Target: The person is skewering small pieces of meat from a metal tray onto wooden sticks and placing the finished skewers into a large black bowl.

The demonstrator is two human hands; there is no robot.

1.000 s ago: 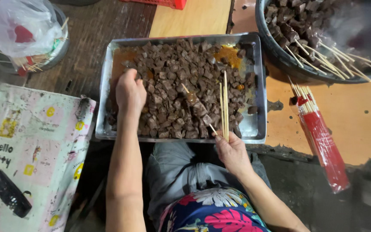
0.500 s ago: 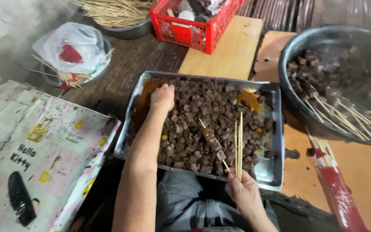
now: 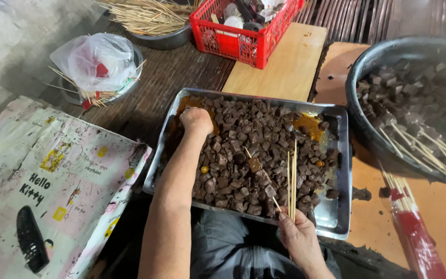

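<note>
Two bare hands are working over a metal tray (image 3: pixel 343 170) heaped with dark brown meat cubes (image 3: pixel 249 155), which is sitting on the tabletop (image 3: pixel 290 67) directly in front of the person. Reaching across to the tray's far left corner, the left hand (image 3: pixel 196 120) is curling shut into the cubes, knuckles up; whatever its grip is closing on is lying hidden beneath the fingers. Hovering at the tray's near edge, the right hand (image 3: pixel 299 236) is pinching a small bundle of bamboo skewers (image 3: pixel 291 183) upright over the meat, one skewer already carrying a cube. Sitting to the right, a dark basin (image 3: pixel 360 111) of finished sticks is running out of view. Lying beside the tray on the left is a printed cloth (image 3: pixel 52 181). Standing beyond are a red basket (image 3: pixel 243 41) and a bagged bowl (image 3: pixel 96 64) of skewers.
</note>
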